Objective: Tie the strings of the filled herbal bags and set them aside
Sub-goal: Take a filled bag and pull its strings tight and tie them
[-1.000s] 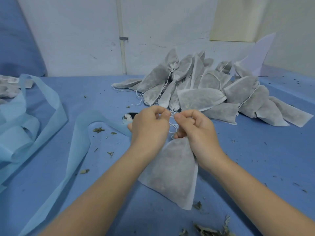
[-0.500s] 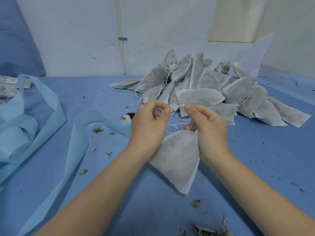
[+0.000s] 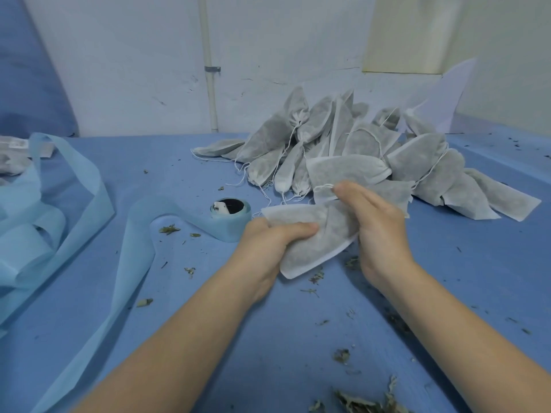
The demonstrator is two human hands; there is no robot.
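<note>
The left hand (image 3: 269,242) curls its fingers and thumb around the filled herbal bag (image 3: 313,236), holding it just in front of the pile of bags (image 3: 357,153), apparently so it can be passed onto that heap. The right hand (image 3: 378,231) lies nearly flat against the bag's far side, fingers straight, steadying it; a loop of string (image 3: 323,187) sits at its fingertips. The bag's long axis tilts, one corner pointing down toward the table (image 3: 298,338), its upper end hidden between the hands.

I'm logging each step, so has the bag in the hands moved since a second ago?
Yes. The bag has swung from hanging neck-up to lying sideways and sits closer to the pile of bags, gripped by the left hand.
</note>
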